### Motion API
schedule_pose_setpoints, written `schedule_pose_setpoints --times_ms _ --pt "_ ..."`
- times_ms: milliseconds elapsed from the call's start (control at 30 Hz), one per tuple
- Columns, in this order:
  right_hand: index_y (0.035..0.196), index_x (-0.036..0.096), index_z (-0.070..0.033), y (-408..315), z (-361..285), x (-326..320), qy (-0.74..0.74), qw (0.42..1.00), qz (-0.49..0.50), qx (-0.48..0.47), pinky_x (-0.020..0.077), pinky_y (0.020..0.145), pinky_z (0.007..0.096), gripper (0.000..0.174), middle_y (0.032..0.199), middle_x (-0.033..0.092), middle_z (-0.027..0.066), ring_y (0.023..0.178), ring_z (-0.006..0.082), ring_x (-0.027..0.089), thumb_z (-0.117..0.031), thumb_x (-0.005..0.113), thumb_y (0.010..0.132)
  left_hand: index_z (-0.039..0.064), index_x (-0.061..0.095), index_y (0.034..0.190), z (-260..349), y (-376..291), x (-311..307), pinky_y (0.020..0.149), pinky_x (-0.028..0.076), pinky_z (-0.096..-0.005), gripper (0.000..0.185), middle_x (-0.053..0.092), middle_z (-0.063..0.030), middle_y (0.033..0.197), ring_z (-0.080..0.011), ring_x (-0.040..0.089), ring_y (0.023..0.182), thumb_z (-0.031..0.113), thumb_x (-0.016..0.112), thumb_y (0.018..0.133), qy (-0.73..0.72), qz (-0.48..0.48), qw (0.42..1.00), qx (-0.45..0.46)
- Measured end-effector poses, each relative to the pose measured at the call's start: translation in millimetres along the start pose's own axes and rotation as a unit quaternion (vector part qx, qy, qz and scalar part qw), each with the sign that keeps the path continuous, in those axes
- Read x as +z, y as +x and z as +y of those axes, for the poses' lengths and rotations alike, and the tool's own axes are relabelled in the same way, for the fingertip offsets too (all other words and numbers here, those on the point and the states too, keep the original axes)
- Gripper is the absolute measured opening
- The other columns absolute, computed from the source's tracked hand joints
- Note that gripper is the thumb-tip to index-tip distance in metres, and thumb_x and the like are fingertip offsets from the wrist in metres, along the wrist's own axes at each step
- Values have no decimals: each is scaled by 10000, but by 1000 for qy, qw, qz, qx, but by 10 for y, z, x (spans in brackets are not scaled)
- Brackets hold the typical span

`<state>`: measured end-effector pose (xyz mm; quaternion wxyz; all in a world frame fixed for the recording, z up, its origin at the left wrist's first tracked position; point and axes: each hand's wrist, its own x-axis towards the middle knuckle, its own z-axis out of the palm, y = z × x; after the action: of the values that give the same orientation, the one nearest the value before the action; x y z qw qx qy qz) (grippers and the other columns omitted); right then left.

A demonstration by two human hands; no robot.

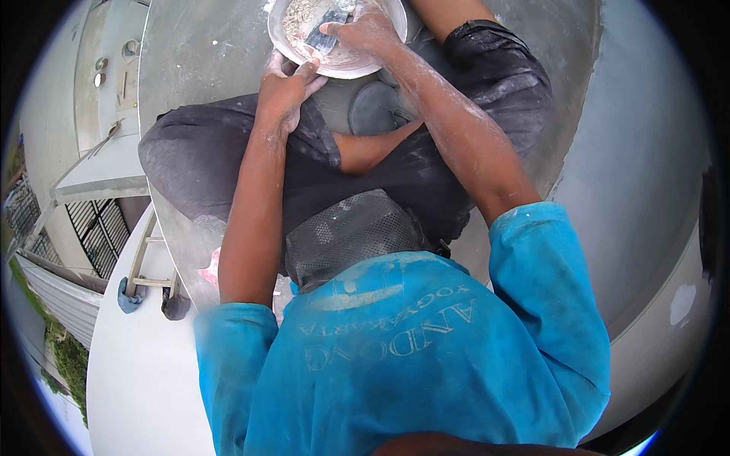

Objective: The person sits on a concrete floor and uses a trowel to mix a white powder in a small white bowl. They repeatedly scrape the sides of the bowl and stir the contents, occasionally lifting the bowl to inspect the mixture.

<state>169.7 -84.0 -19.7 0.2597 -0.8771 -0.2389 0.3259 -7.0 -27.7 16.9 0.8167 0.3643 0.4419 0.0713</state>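
At the top of the head view a pale round bowl (348,73) holds a whitish, lumpy powdery mix (296,25). My left hand (290,85) grips the bowl's near rim, fingers beneath and thumb on the edge. My right hand (368,28) is over the bowl's right side, closed around a flat, dark scraper blade (325,35) smeared with white; the blade lies inside the bowl against the mix. Both hands and forearms are dusted white. A dark round object (370,108) lies on the floor below the bowl, between my crossed legs.
I sit on a grey concrete surface (188,68) whose curved edge runs down the left. Beyond that edge are a wooden ladder (140,256) with cloth-wrapped ends, a ledge (102,171) and a barred metal gate (100,233). A smooth grey surface (633,142) rises at right.
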Motion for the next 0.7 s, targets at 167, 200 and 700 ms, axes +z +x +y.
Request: schedule_pose_setpoints --times_ms 167,200,700 --pt "1331 557 68 -55 219 101 -15 999 44 -20 551 977 406 732 1120 721 252 1097 380 692 -399 798 821 -58 209 1541 -15 45 -2 1084 543 -407 703 484 -243 1440 -329 586 1276 9 632 985 11 -17 1000 15" --pt "1303 596 46 53 310 132 -81 994 51 -49 566 940 419 661 1134 725 234 1087 363 703 -369 794 828 -58 214 1538 -32 73 5 1082 542 -403 694 491 -241 1432 -323 584 1278 12 631 988 9 -14 1000 10" --pt "1257 646 26 150 366 153 -84 990 -35 -104 547 983 399 621 1149 721 217 1120 325 688 -395 790 824 -55 231 1536 -27 50 7 1046 564 -417 686 515 -245 1399 -330 619 1230 38 641 993 13 -1 1000 16"
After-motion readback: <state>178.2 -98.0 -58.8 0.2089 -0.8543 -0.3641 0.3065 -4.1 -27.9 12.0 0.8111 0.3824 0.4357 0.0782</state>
